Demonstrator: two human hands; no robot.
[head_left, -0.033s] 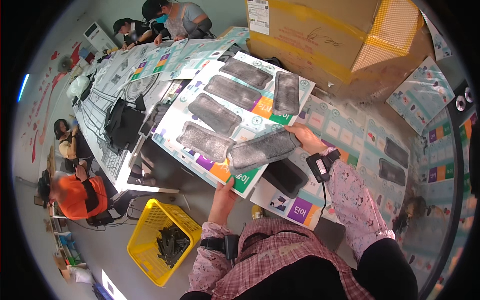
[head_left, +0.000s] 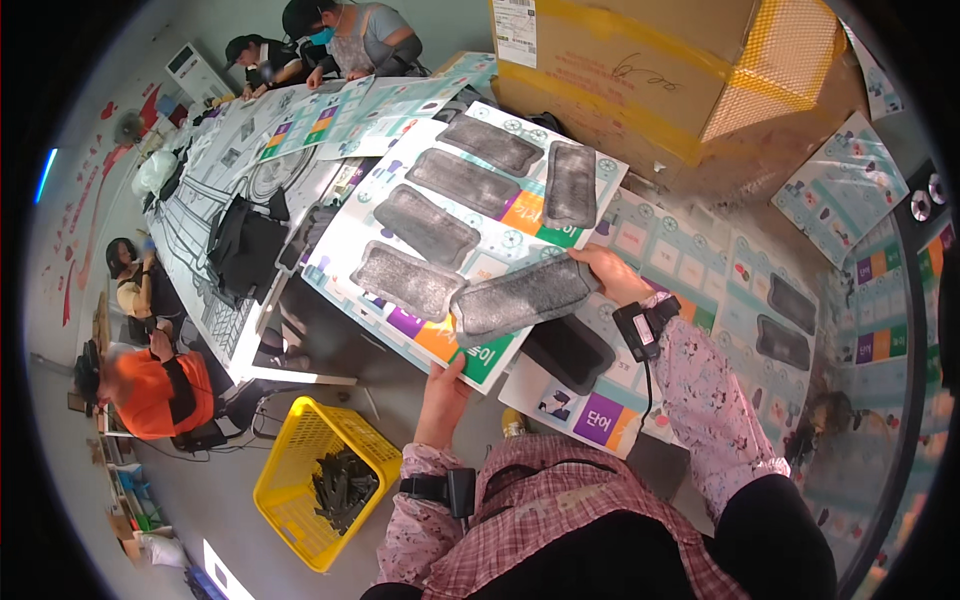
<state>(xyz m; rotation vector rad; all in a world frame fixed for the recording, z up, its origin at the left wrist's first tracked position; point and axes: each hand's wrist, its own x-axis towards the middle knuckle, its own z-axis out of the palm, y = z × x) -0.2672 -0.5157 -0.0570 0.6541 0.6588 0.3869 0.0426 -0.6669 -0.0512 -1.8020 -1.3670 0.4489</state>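
My left hand [head_left: 444, 405] grips the near edge of a large printed board [head_left: 350, 215] with pale blue, purple, orange and green areas. Several dark grey oblong pads with flared ends lie on it, one of them [head_left: 415, 280] at its left side and another [head_left: 572, 185] at the far right. My right hand [head_left: 615, 278] is closed on the right end of a grey pad [head_left: 525, 298], which lies aslant over the near right part of the board. Below that, a darker pad [head_left: 570, 352] rests on a second printed board [head_left: 625, 375], partly covered by the upper one.
A yellow basket [head_left: 278, 500] with dark strips stands on the floor at left. Beyond is a long white table [head_left: 200, 275] bearing a black bag [head_left: 245, 250] and more boards. Several people work around it. A big cardboard box [head_left: 610, 95] stands at the back right.
The upper board and the pads on it have shifted very slightly to the left. Both hands keep their hold.
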